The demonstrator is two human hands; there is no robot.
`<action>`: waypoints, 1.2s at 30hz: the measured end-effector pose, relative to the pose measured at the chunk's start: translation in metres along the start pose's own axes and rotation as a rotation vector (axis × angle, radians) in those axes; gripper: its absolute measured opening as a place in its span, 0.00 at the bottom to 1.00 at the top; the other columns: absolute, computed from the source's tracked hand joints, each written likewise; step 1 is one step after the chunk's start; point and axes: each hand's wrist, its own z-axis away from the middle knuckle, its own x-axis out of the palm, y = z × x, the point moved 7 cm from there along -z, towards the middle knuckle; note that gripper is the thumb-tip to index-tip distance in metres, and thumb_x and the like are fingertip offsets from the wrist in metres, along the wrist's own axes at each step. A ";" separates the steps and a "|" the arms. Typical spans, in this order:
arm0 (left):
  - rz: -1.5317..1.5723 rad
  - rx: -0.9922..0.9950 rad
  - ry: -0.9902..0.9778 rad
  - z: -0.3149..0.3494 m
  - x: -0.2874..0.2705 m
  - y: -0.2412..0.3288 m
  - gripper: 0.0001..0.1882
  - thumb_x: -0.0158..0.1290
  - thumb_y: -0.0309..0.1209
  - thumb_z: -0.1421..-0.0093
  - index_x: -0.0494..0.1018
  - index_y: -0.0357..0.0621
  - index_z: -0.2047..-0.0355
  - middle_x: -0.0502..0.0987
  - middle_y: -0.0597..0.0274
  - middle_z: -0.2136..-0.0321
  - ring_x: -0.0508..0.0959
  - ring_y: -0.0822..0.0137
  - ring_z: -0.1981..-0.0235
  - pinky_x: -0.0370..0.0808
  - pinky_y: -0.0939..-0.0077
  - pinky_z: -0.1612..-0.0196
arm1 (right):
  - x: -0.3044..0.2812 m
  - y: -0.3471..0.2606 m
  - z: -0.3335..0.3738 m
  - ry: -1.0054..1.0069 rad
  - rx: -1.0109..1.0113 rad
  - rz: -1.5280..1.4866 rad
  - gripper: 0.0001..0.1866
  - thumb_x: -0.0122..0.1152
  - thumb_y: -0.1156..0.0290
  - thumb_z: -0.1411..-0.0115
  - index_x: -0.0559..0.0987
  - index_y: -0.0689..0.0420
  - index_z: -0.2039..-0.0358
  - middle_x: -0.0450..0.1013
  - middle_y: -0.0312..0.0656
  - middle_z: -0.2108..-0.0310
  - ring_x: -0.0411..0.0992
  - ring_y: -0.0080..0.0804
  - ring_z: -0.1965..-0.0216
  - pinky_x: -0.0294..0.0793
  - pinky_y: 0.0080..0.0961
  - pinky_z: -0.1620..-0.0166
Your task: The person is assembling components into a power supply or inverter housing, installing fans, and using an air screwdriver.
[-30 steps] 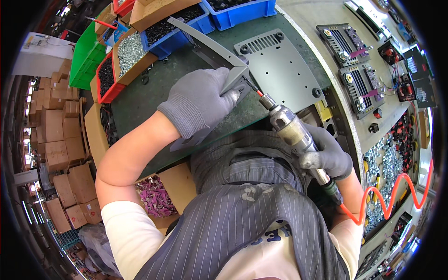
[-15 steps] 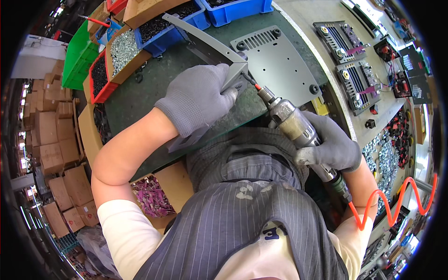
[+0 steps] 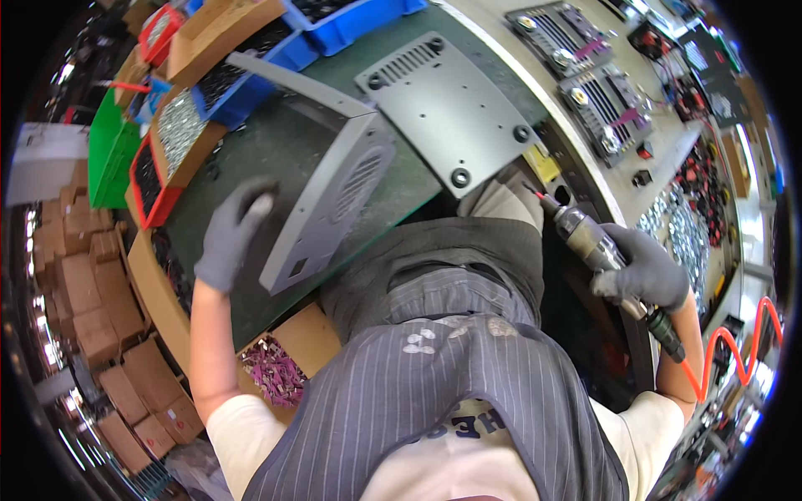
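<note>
My right hand (image 3: 643,271), in a grey glove, is closed around a metal air screwdriver (image 3: 589,238) with a red coiled hose. The driver's tip points up and left, apart from any part. My left hand (image 3: 227,242), gloved too, hovers left of a grey metal frame (image 3: 338,196); its fingers are loosely curled, slightly blurred, with nothing visible in them. That frame stands on the green bench top, with a slotted vent in its near side. Beside it lies a flat grey metal plate (image 3: 451,108) with round black feet and a row of slots.
Bins of screws (image 3: 177,129) and blue bins (image 3: 242,88) line the bench's far left. A box of purple-tagged parts (image 3: 274,371) sits below its near edge. On the right-hand table are slotted metal assemblies (image 3: 606,108) and loose silver hardware (image 3: 685,225). Cartons (image 3: 75,275) are stacked at left.
My left hand has let go of the metal frame and moved left. The air screwdriver has come away from the frame's corner, rightward and down, in my right hand.
</note>
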 end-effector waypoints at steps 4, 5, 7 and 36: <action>0.060 -0.063 0.178 0.027 0.040 -0.055 0.17 0.51 0.32 0.45 0.71 0.42 0.55 0.72 0.54 0.58 0.72 0.61 0.54 0.67 0.72 0.49 | -0.023 0.064 -0.001 0.067 0.247 -0.060 0.23 0.66 0.63 0.55 0.73 0.63 0.61 0.71 0.37 0.76 0.70 0.25 0.75 0.71 0.23 0.68; 0.028 -0.118 0.272 0.029 0.041 -0.066 0.17 0.51 0.31 0.45 0.71 0.43 0.55 0.71 0.54 0.58 0.71 0.60 0.53 0.67 0.72 0.49 | -0.023 0.075 -0.007 0.061 0.264 -0.144 0.22 0.64 0.68 0.54 0.71 0.64 0.59 0.71 0.38 0.76 0.73 0.26 0.79 0.75 0.23 0.72; -0.181 0.051 0.305 0.033 0.050 -0.060 0.17 0.50 0.30 0.46 0.71 0.43 0.55 0.71 0.54 0.57 0.70 0.59 0.52 0.67 0.71 0.49 | -0.025 0.090 -0.018 0.034 0.260 -0.208 0.19 0.65 0.58 0.53 0.77 0.62 0.69 0.70 0.34 0.79 0.68 0.20 0.78 0.69 0.21 0.73; -0.544 0.456 0.494 0.105 -0.033 0.111 0.13 0.63 0.36 0.59 0.75 0.45 0.74 0.68 0.65 0.81 0.69 0.59 0.74 0.69 0.63 0.61 | 0.170 0.095 -0.254 -0.371 0.018 -1.690 0.10 0.42 0.68 0.39 0.70 0.56 0.60 0.73 0.42 0.68 0.71 0.28 0.75 0.73 0.19 0.75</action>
